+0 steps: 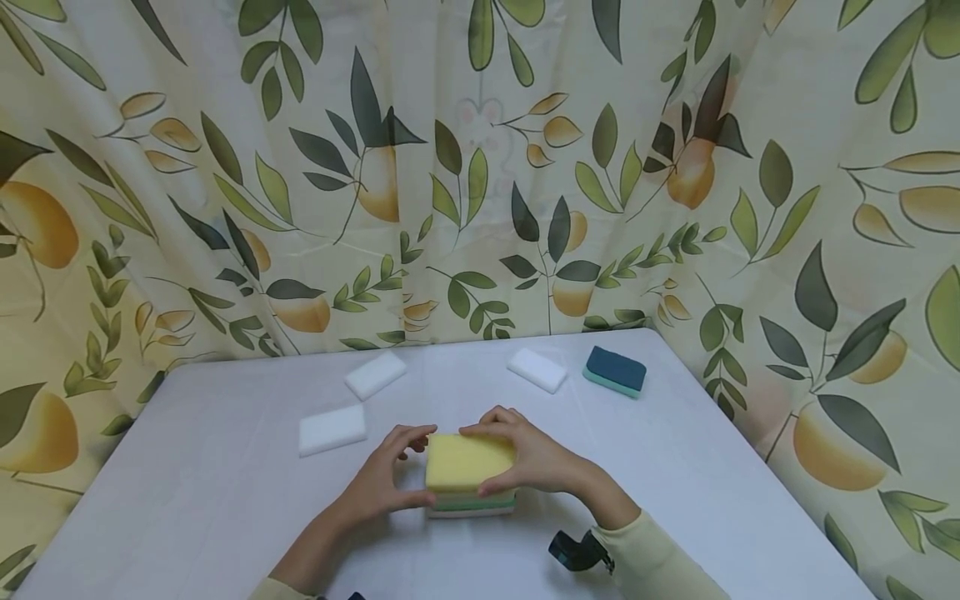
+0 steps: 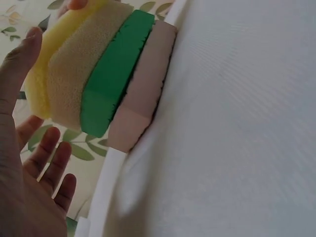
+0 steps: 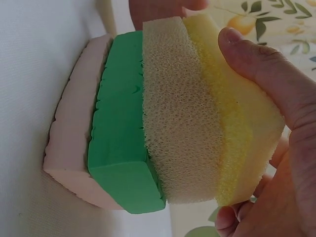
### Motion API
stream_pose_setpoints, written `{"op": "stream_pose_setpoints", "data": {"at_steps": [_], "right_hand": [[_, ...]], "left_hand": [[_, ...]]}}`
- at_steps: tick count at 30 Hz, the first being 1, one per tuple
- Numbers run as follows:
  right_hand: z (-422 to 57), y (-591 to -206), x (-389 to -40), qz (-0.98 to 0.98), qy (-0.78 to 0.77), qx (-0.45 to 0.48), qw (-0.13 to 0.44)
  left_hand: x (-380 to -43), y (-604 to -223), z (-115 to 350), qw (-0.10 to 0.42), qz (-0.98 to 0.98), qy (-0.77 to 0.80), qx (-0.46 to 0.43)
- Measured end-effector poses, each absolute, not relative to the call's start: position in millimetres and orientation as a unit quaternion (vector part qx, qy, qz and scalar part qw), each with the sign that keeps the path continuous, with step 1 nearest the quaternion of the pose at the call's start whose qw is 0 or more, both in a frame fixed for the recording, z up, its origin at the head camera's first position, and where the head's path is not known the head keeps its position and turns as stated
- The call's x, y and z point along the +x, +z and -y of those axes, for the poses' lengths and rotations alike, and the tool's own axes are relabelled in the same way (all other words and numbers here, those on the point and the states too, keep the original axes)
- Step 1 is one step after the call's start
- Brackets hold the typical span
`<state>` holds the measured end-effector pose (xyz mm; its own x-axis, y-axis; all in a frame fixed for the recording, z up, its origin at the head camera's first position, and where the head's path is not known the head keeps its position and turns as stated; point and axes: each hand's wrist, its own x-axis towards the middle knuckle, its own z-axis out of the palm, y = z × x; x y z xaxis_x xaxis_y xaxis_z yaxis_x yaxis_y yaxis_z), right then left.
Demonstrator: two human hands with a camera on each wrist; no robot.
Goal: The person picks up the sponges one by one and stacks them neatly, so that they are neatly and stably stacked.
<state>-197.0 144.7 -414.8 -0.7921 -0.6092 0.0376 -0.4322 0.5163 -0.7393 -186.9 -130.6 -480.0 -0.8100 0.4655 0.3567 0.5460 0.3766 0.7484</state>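
A stack of sponge blocks stands near the table's front middle. A yellow sponge (image 1: 468,460) is on top, above a porous beige layer (image 3: 182,113), a green block (image 3: 118,113) and a pale pink block (image 2: 140,89) touching the table. My right hand (image 1: 536,454) pinches the yellow sponge, thumb on the near side and fingers on the far side. At the stack's left end, my left hand (image 1: 386,471) has thumb and index finger near the yellow sponge's corners. Its other fingers (image 2: 58,163) are spread and relaxed beside the stack; firm contact is unclear.
White sponge blocks lie farther back: two at left, one (image 1: 332,430) nearer and one (image 1: 376,375) behind it, and another (image 1: 537,370) right of centre. A dark blue and teal sponge (image 1: 615,372) lies at the back right. A patterned curtain (image 1: 480,250) hangs behind the white table (image 1: 225,492).
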Motion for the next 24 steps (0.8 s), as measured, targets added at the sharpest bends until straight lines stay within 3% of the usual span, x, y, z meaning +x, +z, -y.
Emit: {"op": "stream_pose_setpoints", "data": {"at_steps": [24], "right_hand": [[-148, -414, -196, -0.867, -0.382, -0.299, 0.113]], "left_hand": [[-187, -465, 113, 0.064, 0.826, -0.458, -0.322]]}}
